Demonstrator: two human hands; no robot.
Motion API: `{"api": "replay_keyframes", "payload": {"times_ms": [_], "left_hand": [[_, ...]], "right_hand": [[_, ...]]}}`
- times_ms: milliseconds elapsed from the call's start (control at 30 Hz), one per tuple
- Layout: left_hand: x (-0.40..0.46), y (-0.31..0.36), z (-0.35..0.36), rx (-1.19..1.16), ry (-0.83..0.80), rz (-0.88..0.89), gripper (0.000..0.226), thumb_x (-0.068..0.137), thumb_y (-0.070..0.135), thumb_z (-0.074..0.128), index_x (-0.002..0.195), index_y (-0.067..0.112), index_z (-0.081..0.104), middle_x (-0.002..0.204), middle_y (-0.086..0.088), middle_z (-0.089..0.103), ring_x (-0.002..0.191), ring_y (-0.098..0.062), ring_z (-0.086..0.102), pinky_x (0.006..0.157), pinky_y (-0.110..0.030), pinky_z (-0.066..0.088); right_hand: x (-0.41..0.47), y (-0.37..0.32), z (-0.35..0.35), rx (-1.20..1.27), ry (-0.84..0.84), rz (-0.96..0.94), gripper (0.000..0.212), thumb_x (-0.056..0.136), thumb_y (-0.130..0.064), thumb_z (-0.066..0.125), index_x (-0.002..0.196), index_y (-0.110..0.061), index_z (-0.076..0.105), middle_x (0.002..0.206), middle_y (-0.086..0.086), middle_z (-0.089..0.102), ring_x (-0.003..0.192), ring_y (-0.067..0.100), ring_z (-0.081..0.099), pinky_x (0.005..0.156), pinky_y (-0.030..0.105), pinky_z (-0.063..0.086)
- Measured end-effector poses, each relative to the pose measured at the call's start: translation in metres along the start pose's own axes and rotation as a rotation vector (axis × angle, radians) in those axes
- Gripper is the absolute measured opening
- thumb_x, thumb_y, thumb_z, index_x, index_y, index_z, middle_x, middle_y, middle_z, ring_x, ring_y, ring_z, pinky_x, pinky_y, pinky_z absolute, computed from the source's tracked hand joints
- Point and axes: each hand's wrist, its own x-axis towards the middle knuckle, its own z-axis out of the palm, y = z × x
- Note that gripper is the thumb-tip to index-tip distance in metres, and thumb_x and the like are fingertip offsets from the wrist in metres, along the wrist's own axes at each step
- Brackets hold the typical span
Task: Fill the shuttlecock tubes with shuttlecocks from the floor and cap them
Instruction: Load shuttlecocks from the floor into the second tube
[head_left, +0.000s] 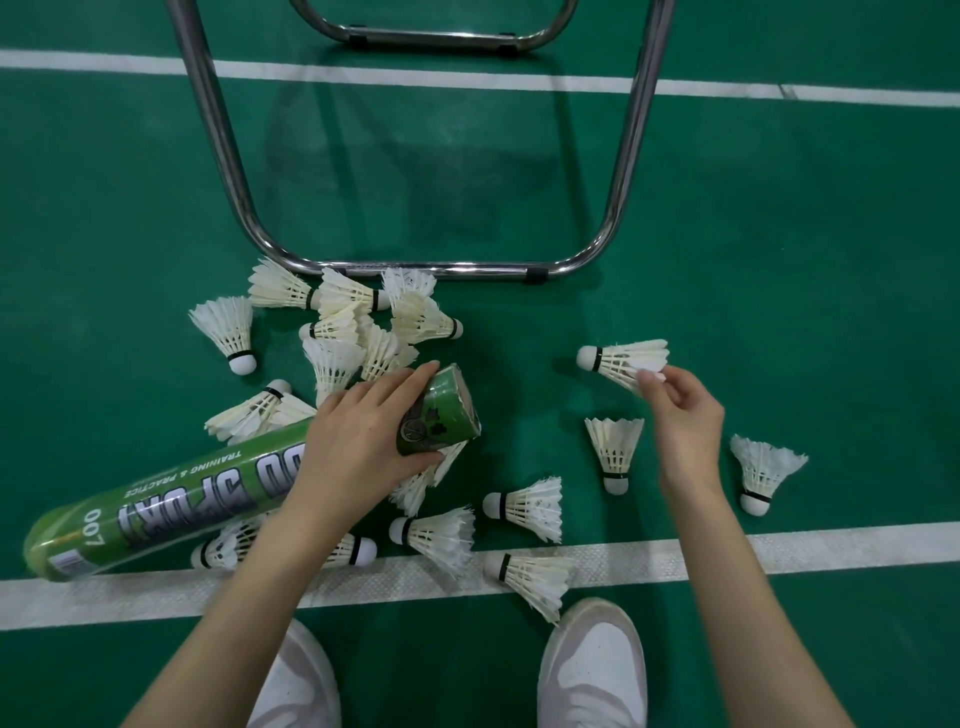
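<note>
Left hand (358, 441) — tube (249, 478) — shuttlecocks (343, 322)

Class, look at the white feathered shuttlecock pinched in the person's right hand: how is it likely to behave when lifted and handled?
The white feathered shuttlecock is probably very light: the right hand lifts it by a fingertip pinch on its skirt alone. The thin feathers look fragile and would likely bend or fray if squeezed. With its rounded white cork end, it would probably roll in a curve rather than straight.

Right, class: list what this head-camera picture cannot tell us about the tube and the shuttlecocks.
- How full the green tube is: opaque wall, mouth angled away.
- Shuttlecocks under the tube and left hand: partly covered, so uncountable.
- Any cap: none identifiable.
- The metal frame's top: cut off by the upper edge.
</note>
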Motion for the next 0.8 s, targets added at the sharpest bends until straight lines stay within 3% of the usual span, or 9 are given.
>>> {"api": "replay_keyframes", "payload": {"times_ms": [100, 267, 400, 500, 667, 800], "left_hand": [[0.000, 0.000, -0.001, -0.002, -0.004, -0.007, 0.093, 0.056, 0.045, 0.083, 0.136, 0.021, 0.043, 0.120, -0.004, 0.062, 0.101, -0.028, 0.061, 0.076, -0.040, 0.047], [0.001, 0.002, -0.002, -0.008, -0.001, -0.013, 0.093, 0.056, 0.045, 0.084, 0.136, 0.021, 0.043, 0.120, -0.003, 0.062, 0.100, -0.028, 0.061, 0.077, -0.040, 0.047], [0.000, 0.002, -0.003, -0.010, 0.012, -0.006, 0.093, 0.055, 0.043, 0.085, 0.135, 0.020, 0.044, 0.119, -0.003, 0.062, 0.099, -0.028, 0.061, 0.077, -0.039, 0.047], [0.000, 0.002, -0.002, -0.018, 0.014, -0.002, 0.093, 0.053, 0.041, 0.085, 0.134, 0.019, 0.045, 0.119, -0.004, 0.062, 0.100, -0.028, 0.061, 0.077, -0.041, 0.047], [0.000, 0.001, -0.005, -0.025, 0.016, -0.007, 0.091, 0.054, 0.041, 0.084, 0.134, 0.019, 0.046, 0.120, -0.004, 0.062, 0.100, -0.029, 0.061, 0.078, -0.042, 0.047], [0.001, 0.000, -0.008, -0.033, 0.041, -0.015, 0.091, 0.055, 0.041, 0.084, 0.134, 0.020, 0.045, 0.120, -0.003, 0.061, 0.099, -0.029, 0.062, 0.079, -0.041, 0.047]], "right_hand": [[-0.019, -0.014, 0.007, 0.066, -0.132, -0.014, 0.010, 0.087, -0.014, 0.062, 0.085, -0.023, 0.062, 0.084, -0.011, 0.068, 0.070, -0.010, 0.062, 0.066, 0.002, 0.043], [-0.043, -0.016, 0.031, 0.006, -0.386, -0.001, 0.013, 0.086, -0.013, 0.063, 0.098, -0.008, 0.066, 0.084, -0.004, 0.072, 0.075, -0.003, 0.065, 0.069, 0.003, 0.043], [-0.056, -0.017, 0.051, 0.011, -0.526, 0.001, 0.010, 0.086, -0.013, 0.063, 0.087, -0.022, 0.066, 0.079, -0.014, 0.071, 0.076, -0.006, 0.065, 0.070, 0.004, 0.044], [-0.067, -0.015, 0.069, 0.008, -0.619, -0.008, 0.015, 0.086, -0.010, 0.062, 0.088, -0.024, 0.065, 0.084, -0.010, 0.070, 0.081, -0.002, 0.065, 0.076, 0.009, 0.048], [-0.076, -0.017, 0.087, -0.025, -0.648, -0.039, 0.020, 0.080, -0.007, 0.068, 0.099, -0.013, 0.065, 0.095, 0.001, 0.069, 0.090, 0.006, 0.063, 0.080, 0.011, 0.047], [-0.072, -0.023, 0.093, -0.043, -0.687, -0.076, 0.020, 0.079, -0.006, 0.069, 0.088, -0.024, 0.066, 0.089, -0.005, 0.070, 0.088, 0.005, 0.065, 0.082, 0.017, 0.049]]}}
